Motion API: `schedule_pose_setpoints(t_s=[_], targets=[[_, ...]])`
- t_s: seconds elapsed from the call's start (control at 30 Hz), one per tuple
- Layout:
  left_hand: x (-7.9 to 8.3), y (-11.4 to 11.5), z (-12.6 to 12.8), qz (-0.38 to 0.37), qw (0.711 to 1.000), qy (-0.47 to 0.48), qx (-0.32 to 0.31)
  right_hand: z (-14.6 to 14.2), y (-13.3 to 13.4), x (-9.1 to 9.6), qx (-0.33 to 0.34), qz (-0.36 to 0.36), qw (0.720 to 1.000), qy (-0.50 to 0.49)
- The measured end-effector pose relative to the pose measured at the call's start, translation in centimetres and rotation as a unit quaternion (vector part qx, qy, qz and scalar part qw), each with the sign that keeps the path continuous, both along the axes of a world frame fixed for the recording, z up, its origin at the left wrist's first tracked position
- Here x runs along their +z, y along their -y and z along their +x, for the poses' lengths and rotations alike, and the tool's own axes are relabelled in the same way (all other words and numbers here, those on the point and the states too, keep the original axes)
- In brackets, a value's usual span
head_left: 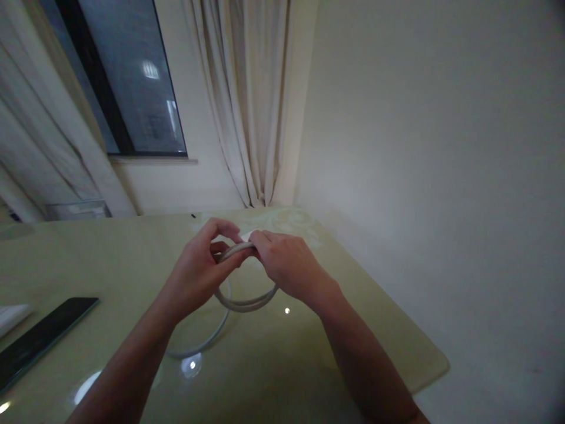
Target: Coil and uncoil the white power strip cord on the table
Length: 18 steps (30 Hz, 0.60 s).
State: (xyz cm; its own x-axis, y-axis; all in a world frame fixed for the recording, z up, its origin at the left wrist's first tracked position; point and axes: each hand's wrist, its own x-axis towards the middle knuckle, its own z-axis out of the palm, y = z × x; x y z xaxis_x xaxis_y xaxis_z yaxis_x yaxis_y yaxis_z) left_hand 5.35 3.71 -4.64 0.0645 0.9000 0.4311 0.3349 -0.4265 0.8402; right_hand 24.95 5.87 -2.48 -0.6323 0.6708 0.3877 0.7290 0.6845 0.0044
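Note:
A pale grey cable (249,306) is wound into a small coil, held just above the glossy table. My left hand (203,265) is closed round the coil's upper left side, its index finger arched over the top. On the upper right, my right hand (285,259) pinches the coil, fingertips close to those of the left. A small white piece (247,235) shows between the fingertips; it could be a cable end or a tag, I cannot tell. One loose length of the cable curves down to the left and passes behind my left forearm.
The pale green table (353,330) meets the wall on its right. A dark flat device (44,338) lies at the left, beside a white object (13,318). A tiny black item (193,215) lies near the far edge. Curtains (247,100) and a window (132,76) stand behind.

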Motion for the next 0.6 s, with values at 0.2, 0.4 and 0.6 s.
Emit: schedule_pose_setpoints(t_s=[0.2,0.4,0.6], targets=[[0.2,-0.9,-2.1,-0.038,0.992,-0.079,-0.09,1.2,-0.6,0.6,0.002,-0.084,0.984,-0.157],[-1.2,-1.5,-1.1,-0.091,0.987,0.054,-0.121,1.0,-1.9,-0.1,-0.037,-0.076,0.922,-0.378],[-1.2,-1.1,1.1,-0.092,0.956,0.235,-0.147,2.0,-2.5,0.1,-0.01,-0.145,0.917,-0.372]])
